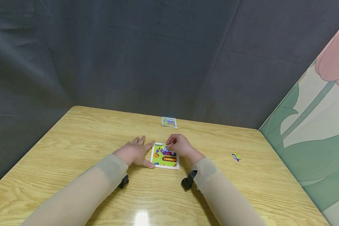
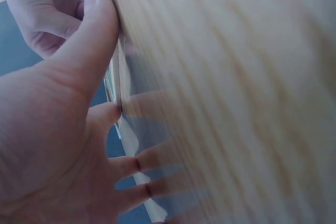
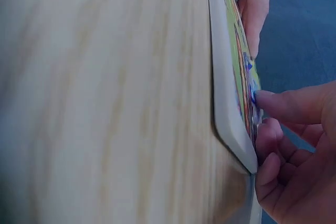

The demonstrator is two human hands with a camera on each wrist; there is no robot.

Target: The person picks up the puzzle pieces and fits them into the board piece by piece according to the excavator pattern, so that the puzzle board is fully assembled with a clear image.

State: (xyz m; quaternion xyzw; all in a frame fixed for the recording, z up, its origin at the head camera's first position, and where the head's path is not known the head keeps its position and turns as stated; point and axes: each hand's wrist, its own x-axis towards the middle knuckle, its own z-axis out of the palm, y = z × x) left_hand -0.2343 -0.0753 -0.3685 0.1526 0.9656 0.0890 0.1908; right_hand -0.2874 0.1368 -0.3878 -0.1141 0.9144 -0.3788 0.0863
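Note:
A square jigsaw puzzle (image 1: pixel 161 161) in a white-bordered tray lies flat on the table, its picture a tracked digger on yellow-green. My left hand (image 1: pixel 135 152) rests at its left side with fingers spread, thumb by the near corner and forefinger by the far one. Over the puzzle's upper right part, my right hand (image 1: pixel 181 146) pinches a purple-blue puzzle piece (image 1: pixel 166 148) between thumb and fingers, low against the picture. In the right wrist view, the thumb tip meets a blue patch just above the tray's white border (image 3: pixel 223 85); the fingers hide much of the piece.
A small card (image 1: pixel 169 122) with a similar digger picture lies near the table's far edge. Off to the right is a loose yellow-green and purple puzzle piece (image 1: pixel 236 157). A dark curtain (image 1: pixel 147 56) hangs behind the wooden table (image 1: pixel 101 131), and a flower-patterned wall (image 1: pixel 313 125) borders its right.

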